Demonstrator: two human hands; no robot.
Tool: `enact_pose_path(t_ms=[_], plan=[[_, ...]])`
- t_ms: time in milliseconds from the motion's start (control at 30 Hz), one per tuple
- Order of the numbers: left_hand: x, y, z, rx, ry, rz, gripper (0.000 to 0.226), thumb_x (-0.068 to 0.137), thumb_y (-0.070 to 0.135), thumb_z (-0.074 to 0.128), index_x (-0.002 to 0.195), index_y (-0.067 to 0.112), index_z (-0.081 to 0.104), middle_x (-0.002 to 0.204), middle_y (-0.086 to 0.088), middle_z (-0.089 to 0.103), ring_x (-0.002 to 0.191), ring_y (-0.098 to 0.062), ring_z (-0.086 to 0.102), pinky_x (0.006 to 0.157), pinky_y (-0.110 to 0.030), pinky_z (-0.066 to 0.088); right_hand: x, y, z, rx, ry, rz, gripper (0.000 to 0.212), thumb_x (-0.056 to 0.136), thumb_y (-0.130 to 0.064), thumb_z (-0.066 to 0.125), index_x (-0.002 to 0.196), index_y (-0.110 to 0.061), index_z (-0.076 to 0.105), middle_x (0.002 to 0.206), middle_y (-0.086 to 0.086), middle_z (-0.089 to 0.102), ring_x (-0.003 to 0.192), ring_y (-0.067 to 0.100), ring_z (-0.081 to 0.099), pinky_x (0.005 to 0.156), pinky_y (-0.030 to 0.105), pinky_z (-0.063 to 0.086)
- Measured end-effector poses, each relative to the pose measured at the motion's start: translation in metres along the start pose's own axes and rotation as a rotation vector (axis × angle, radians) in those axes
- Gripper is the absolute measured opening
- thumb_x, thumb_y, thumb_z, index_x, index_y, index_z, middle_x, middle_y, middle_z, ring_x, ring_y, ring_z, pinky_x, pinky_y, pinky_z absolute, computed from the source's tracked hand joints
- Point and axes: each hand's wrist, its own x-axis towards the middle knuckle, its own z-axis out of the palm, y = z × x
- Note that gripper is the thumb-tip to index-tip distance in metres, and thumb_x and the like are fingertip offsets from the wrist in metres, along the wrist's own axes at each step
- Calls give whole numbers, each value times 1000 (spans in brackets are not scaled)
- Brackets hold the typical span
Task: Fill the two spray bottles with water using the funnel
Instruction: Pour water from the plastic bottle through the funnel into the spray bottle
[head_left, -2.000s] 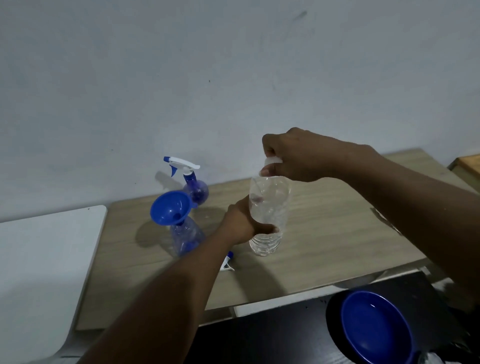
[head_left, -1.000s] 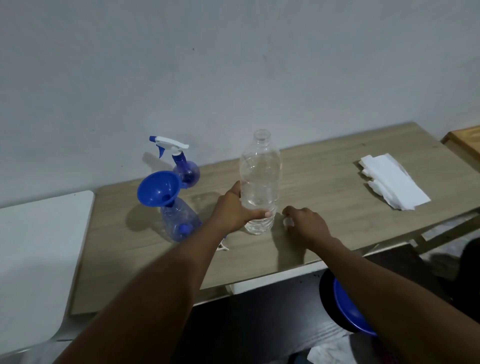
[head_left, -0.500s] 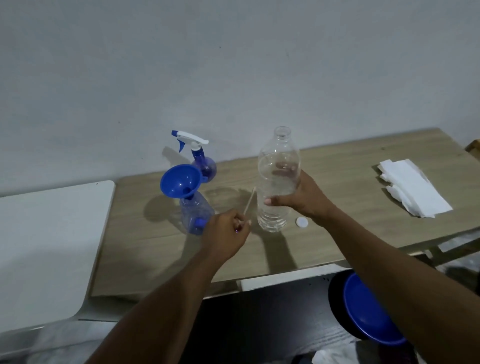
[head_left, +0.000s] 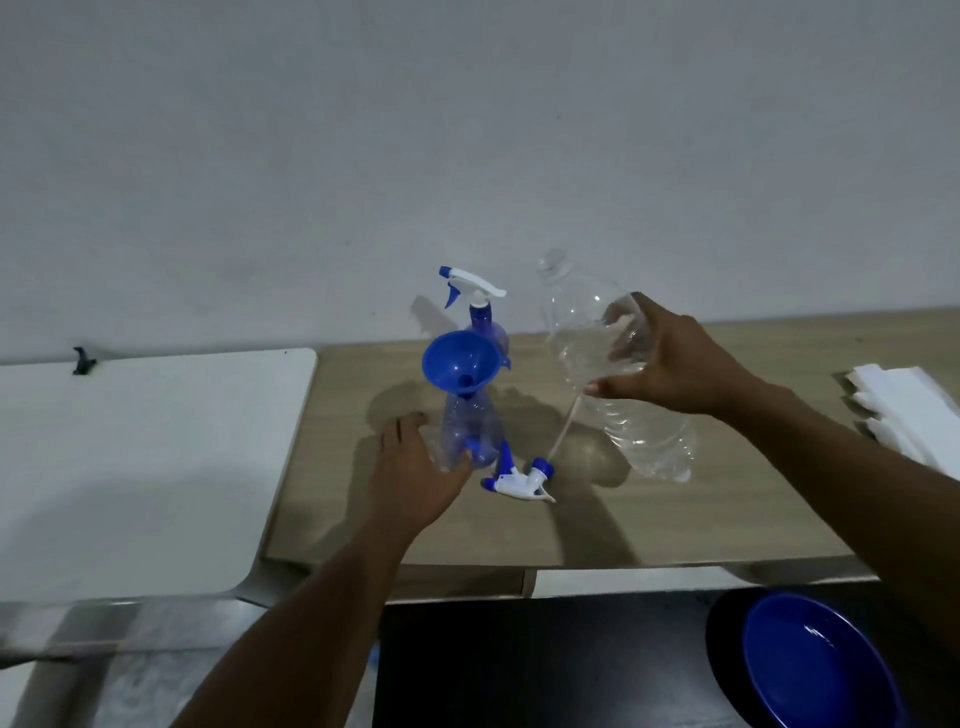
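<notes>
Left hand (head_left: 415, 470) lies open, fingers straight, against the nearer spray bottle (head_left: 470, 431) (uncapped, upright on the worktop (head_left: 675, 525)), with the blue funnel (head_left: 460, 364) seated in its neck. Beyond, I see the right hand (head_left: 675, 364) gripping the part-full water bottle (head_left: 623, 395) clear of the worktop, its long axis slanted and its open mouth up-left. A capped spray bottle (head_left: 480, 317) stands by the wall.

Looks like plain home rm: wood table (head_left: 727, 519) w/ napkins (head_left: 904, 410) by bare white wall (head_left: 467, 130).
</notes>
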Motion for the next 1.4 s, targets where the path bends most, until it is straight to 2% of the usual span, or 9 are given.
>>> enact_pose_path(t_ms=[33, 100, 167, 233, 367, 500, 733, 1067, 1400], plan=[[3, 7, -3, -114, -64, -28, 68, 79, 37, 79, 134, 15, 45, 122, 3, 53, 108, -12, 54, 81, -13, 38, 3, -4, -3, -62, -44, -17, 72, 57, -54, 91, 111, -34, 48, 90, -5, 69, 86, 10, 70, 81, 35, 57], [14, 13, -1, -228, -162, -35, 74, 80, 33, 80, 139, 16, 38, 117, 12, 52, 103, 1, 53, 83, -5, 36, 8, -10, -6, -163, -108, -39, 73, 57, -55, 90, 112, -35, 46, 87, -7, 68, 84, 13, 68, 79, 35, 55], [25, 10, 9, -251, -168, -15, 67, 76, 40, 82, 131, 22, 47, 106, 22, 57, 94, 5, 59, 88, -19, 50, 11, -14, -6, -240, -167, -50, 73, 58, -56, 89, 112, -35, 45, 87, -6, 68, 84, 15, 68, 80, 37, 55], [32, 9, 15, -237, -165, -54, 62, 75, 49, 79, 126, 25, 53, 108, 15, 64, 99, -6, 63, 90, -34, 54, 15, -17, -5, -331, -236, -53, 76, 59, -58, 88, 116, -33, 45, 87, -5, 68, 84, 17, 66, 79, 39, 55], [34, 11, 19, -275, -181, -39, 40, 79, 42, 78, 110, 35, 53, 98, 15, 63, 95, -11, 63, 80, -25, 49, 22, -23, -5, -539, -325, -30, 86, 61, -63, 84, 127, -26, 41, 84, -1, 69, 85, 21, 57, 78, 39, 52], [35, 8, 21, -265, -162, -37, 59, 74, 50, 79, 123, 30, 54, 104, 11, 66, 95, -14, 65, 85, -37, 54, 26, -29, -8, -638, -389, 3, 86, 61, -66, 81, 127, -29, 39, 84, -4, 63, 91, 23, 56, 78, 39, 51], [38, 11, 24, -213, -144, -50, 65, 71, 53, 80, 125, 31, 51, 107, 10, 66, 95, -15, 66, 85, -42, 56, 27, -47, -17, -771, -438, -5, 89, 65, -64, 79, 135, -28, 37, 76, -17, 39, 103, 24, 54, 73, 33, 39], [38, 11, 24, -199, -144, -40, 65, 72, 49, 80, 126, 31, 50, 108, 10, 66, 96, -15, 66, 86, -41, 56, 28, -59, -20, -877, -475, -19, 89, 65, -64, 78, 135, -27, 38, 77, -13, 41, 99, 26, 57, 80, 38, 50], [41, 11, 26, -159, -144, -39, 64, 74, 47, 79, 128, 28, 50, 105, 6, 68, 92, -17, 66, 85, -42, 56, 29, -64, -20, -925, -473, -29, 85, 66, -64, 78, 132, -26, 40, 76, -13, 42, 90, 23, 53, 75, 36, 46]])
